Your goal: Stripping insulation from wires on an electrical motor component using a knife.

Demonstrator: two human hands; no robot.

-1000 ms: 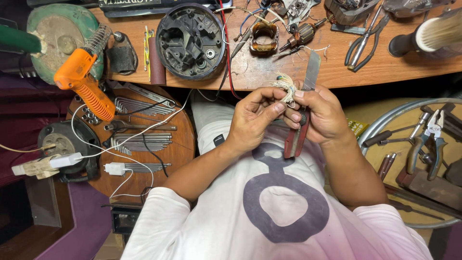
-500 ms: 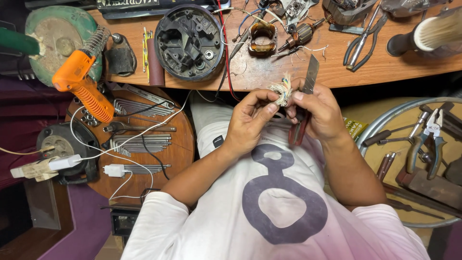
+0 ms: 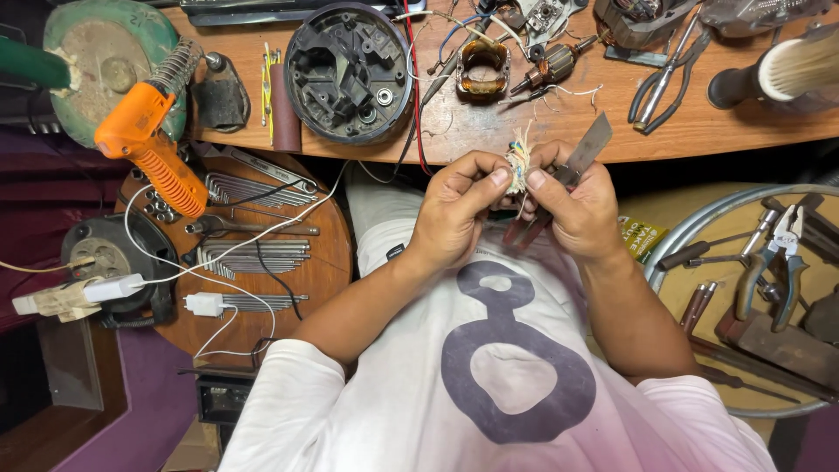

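Both my hands are raised in front of my chest, just under the wooden bench's edge. My left hand (image 3: 454, 210) pinches a small frayed bundle of coloured wires (image 3: 519, 163) between thumb and fingers. My right hand (image 3: 584, 208) pinches the same bundle from the other side with thumb and forefinger. It also grips a knife: the grey blade (image 3: 591, 143) points up and to the right, and the reddish handle (image 3: 524, 231) sticks out below the palm.
The bench (image 3: 489, 131) holds a black round motor housing (image 3: 348, 70), a copper-wound stator (image 3: 482, 68), an armature (image 3: 552, 65), pliers (image 3: 660, 79) and a brush (image 3: 778, 74). An orange heat gun (image 3: 144, 144) lies at the left above a round stool with wrenches (image 3: 253, 253). At the right is a round tray with pliers (image 3: 773, 258).
My fingers have shifted on the wire bundle, which is now pinched from both sides. The knife blade has tilted further to the right. My hands stay in about the same place.
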